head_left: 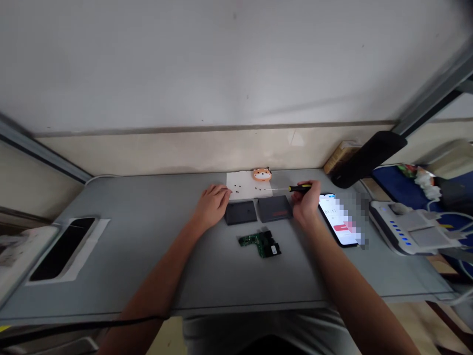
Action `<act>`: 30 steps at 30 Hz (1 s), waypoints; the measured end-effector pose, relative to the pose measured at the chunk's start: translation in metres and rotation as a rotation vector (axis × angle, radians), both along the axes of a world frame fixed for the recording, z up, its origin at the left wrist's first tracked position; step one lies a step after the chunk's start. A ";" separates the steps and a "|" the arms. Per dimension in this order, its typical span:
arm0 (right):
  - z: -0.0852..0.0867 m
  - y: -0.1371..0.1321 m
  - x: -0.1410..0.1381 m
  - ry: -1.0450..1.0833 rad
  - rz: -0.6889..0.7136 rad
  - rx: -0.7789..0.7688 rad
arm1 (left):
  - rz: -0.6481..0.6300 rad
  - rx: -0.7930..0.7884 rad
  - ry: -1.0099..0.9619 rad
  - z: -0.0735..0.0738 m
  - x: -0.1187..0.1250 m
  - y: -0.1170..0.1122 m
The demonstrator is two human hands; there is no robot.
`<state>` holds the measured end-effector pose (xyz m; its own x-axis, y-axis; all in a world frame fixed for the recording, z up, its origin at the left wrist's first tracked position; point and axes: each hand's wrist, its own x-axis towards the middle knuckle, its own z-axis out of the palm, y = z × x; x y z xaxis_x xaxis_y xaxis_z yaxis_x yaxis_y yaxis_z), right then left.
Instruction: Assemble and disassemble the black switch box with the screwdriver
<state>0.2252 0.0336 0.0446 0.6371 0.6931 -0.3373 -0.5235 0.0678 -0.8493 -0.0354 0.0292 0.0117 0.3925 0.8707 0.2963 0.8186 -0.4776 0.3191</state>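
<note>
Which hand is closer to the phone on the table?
Right. The right hand, gripping a screwdriver, is just left of the phone. The left hand is much farther off, also to the phone's left.

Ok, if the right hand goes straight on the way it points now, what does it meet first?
The screwdriver in the right hand points left, so the tip probably meets the small dark screws on the white paper sheet first; its height above them is unclear.

Two hands (212,207) (305,201), one screwdriver (300,188), two casing halves (241,213) (274,208), one circuit board (259,243); one phone (338,219)
</note>
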 end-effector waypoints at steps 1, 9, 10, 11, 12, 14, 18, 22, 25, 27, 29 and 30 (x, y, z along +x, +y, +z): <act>-0.001 -0.001 0.003 0.019 0.018 0.005 | 0.004 0.020 0.003 0.002 -0.001 -0.001; 0.007 0.001 0.017 0.123 0.108 0.047 | -0.115 -0.074 0.057 0.002 0.000 -0.009; 0.008 0.001 0.016 0.134 0.111 0.057 | -0.126 -0.076 0.052 0.001 0.001 -0.009; 0.009 0.001 0.015 0.136 0.116 0.070 | -0.133 -0.073 0.046 0.000 0.002 -0.008; 0.010 0.001 0.012 0.125 0.123 0.087 | -0.139 -0.071 0.042 -0.001 0.002 -0.008; 0.010 -0.002 0.004 0.063 0.149 0.125 | -0.152 -0.070 0.033 -0.001 0.003 -0.006; 0.005 -0.008 -0.014 -0.130 0.270 0.156 | -0.149 -0.063 -0.016 -0.001 0.005 -0.005; -0.004 -0.010 -0.020 -0.265 0.363 0.025 | -0.140 -0.071 -0.057 -0.004 0.005 -0.004; -0.007 -0.009 -0.017 -0.268 0.351 0.031 | -0.123 -0.079 -0.069 -0.007 0.006 -0.003; -0.008 -0.007 -0.014 -0.258 0.362 0.047 | -0.116 -0.088 -0.072 -0.008 0.006 -0.003; -0.008 -0.007 -0.012 -0.262 0.395 0.041 | -0.112 -0.097 -0.072 -0.009 0.006 -0.003; -0.008 -0.007 -0.012 -0.271 0.411 0.040 | -0.109 -0.099 -0.073 -0.010 0.006 -0.003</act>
